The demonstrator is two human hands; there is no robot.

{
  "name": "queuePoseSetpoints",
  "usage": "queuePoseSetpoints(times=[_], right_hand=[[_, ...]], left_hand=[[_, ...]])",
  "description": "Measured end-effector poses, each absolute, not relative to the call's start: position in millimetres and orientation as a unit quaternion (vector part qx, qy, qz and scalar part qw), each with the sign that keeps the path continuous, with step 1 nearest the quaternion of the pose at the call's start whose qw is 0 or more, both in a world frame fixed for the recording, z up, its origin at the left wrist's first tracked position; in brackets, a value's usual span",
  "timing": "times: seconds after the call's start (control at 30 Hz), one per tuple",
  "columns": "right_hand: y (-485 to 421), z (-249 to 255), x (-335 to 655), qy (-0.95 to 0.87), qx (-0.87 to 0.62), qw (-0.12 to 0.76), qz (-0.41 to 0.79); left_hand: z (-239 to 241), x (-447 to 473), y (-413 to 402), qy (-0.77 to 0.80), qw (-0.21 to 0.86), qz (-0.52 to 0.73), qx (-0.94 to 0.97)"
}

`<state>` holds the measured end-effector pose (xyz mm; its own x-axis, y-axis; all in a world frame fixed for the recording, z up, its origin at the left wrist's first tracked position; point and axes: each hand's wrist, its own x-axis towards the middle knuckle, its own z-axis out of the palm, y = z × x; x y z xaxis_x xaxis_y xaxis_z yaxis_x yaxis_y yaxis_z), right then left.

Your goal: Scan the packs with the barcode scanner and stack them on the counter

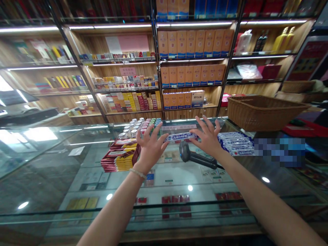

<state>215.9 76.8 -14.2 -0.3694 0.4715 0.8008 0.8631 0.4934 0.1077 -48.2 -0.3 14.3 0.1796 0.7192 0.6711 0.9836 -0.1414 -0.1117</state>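
Forearms [116, 205], splayed fingers [201, 123], tips apparently on both ends of slim packet [180, 137]

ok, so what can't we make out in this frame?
Head view, all of it:
- Ends of the stick: partly covered by the left fingers and right fingers.
- Rest of the cable of the scanner: behind the right forearm.
- Whatever lies under the pixelated patch.
- Tops of the upper orange boxes: cut by the top edge.
- Labels on the left shelf goods: blurred.
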Motion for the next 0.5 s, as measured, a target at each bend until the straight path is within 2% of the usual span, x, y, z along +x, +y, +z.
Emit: queuePoseSetpoints(times=[0.23, 0.5], right_hand=[[76.7, -10.0, 222.5, -0.775, -0.432, 0.382, -0.260], [84.1, -9.4, 230.2, -0.773, -0.421, 0.414, -0.232]], left_hand=[[21.0, -40.5, -3.6, -0.563, 0.295, -0.220, -0.740], [25.6, -36.6, 24.7, -0.442, 0.421, -0.283, -0.740]])
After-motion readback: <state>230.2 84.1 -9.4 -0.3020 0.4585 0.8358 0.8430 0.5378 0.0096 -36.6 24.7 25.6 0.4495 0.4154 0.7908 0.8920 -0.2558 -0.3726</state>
